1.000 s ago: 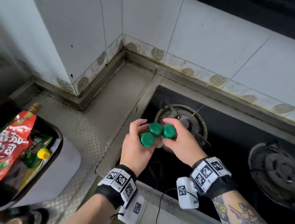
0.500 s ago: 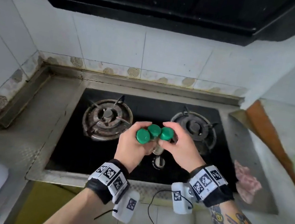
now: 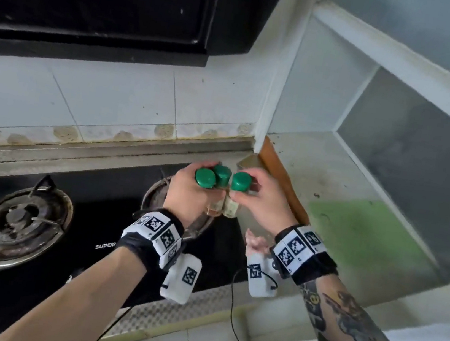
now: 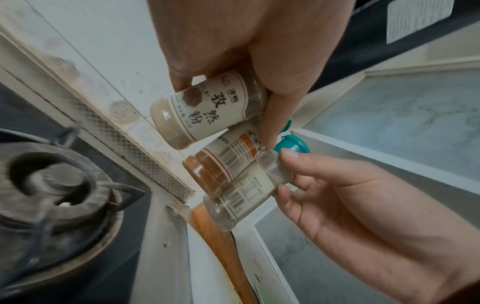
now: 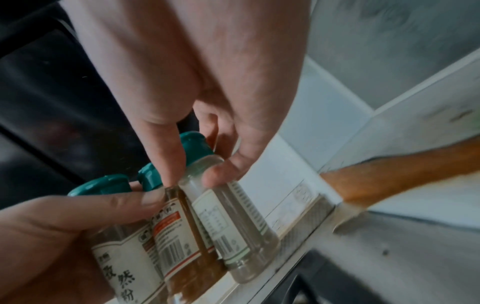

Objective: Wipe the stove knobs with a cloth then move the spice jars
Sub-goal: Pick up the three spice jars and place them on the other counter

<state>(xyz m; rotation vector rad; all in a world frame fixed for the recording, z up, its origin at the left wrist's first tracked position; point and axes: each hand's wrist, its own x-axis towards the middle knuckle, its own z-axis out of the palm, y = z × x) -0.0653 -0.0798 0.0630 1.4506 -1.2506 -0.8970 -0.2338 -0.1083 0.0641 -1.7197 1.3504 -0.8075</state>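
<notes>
I'm looking down at a tiled kitchen corner with a black gas stove (image 3: 87, 237) set into a worn counter, a dark hood above it. I'll place everything off that stove. Over its left half sits the left burner (image 3: 15, 223), with nothing near it. Above the stove's right burner, my left hand (image 3: 186, 193) is curled round two of the three green-capped spice jars (image 3: 218, 181): the pale cumin jar (image 4: 207, 109) and the brown-powder jar (image 4: 223, 164) pressed against it. Just to the right, at the stove's right edge, my right hand (image 3: 260, 201) pinches the near-empty clear jar (image 5: 233, 216) between thumb and fingertips, its side touching the brown one. All three hang in the air, tilted. A bit of pink cloth (image 3: 257, 242) shows below my right wrist on the counter. Further right of the stove lie an orange-brown strip (image 3: 283, 178) and a green patch of counter (image 3: 365, 233).

My worry is the cluster: three smooth jars squeezed together between two hands. If either hand shifts, I'd expect the middle jar to slide out and drop onto the burner or the stove's glass. Setting them down tilted could also tip them over.
</notes>
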